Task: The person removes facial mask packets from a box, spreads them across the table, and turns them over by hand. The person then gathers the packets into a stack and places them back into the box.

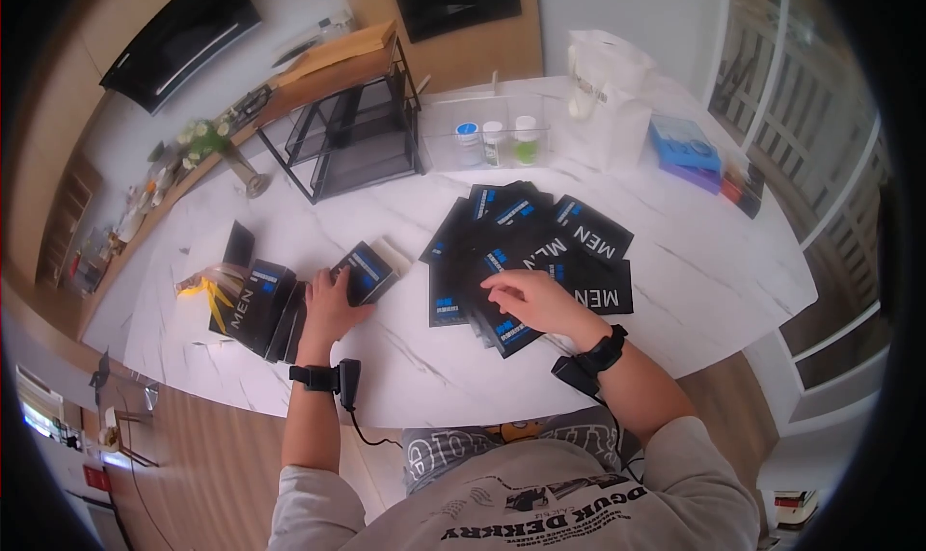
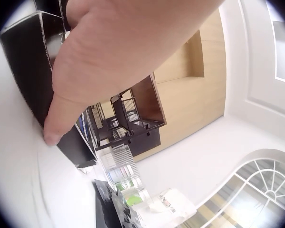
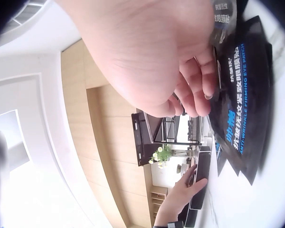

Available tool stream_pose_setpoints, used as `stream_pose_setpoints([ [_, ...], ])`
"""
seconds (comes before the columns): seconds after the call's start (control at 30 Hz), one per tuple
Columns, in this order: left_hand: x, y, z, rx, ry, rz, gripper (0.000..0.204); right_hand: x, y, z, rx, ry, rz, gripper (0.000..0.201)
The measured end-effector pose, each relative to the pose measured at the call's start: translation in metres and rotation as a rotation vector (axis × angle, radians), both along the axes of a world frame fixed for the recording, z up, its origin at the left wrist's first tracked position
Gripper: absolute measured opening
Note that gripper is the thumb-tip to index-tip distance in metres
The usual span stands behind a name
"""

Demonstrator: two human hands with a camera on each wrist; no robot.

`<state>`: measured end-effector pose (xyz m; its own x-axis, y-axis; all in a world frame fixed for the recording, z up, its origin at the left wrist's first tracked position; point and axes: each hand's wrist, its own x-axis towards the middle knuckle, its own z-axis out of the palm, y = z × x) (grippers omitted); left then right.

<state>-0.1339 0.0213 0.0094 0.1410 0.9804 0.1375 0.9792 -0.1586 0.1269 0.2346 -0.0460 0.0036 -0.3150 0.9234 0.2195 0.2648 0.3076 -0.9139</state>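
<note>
My left hand (image 1: 331, 308) grips a black box (image 1: 365, 269) with blue and white print, its thumb along the near side in the left wrist view. That box has a raised white flap at its far end. Left of the hand stand more black boxes, one marked MEN (image 1: 253, 305). My right hand (image 1: 540, 303) rests over a spread pile of flat black eye patch sachets (image 1: 603, 286), fingers loosely bent. In the right wrist view its fingertips are right at the edge of a sachet (image 3: 242, 99) with blue and white lettering.
Behind the pile, a clear bin (image 1: 439, 146) holds white bottles, near a black mesh rack (image 1: 362, 165). A white paper bag (image 1: 608, 97) and blue box (image 1: 683, 143) stand back right. A yellow ribbon (image 1: 204, 289) lies left, a flower vase (image 1: 249, 177) beyond.
</note>
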Motion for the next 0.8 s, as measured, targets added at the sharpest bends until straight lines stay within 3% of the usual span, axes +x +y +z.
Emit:
stream_pose_setpoints([
  [0.23, -0.007, -0.002, 0.008, -0.079, -0.045, -0.05, 0.087, 0.008, 0.006, 0.005, 0.0, 0.041, -0.099, 0.02],
  [0.47, -0.004, -0.002, 0.011, -0.133, -0.096, -0.296, 0.08, 0.015, 0.011, 0.004, -0.027, 0.048, -0.179, 0.018],
  [0.8, -0.02, 0.01, 0.0, -0.078, -0.096, -0.254, 0.076, 0.02, 0.013, 0.008, -0.081, 0.059, -0.233, 0.017],
])
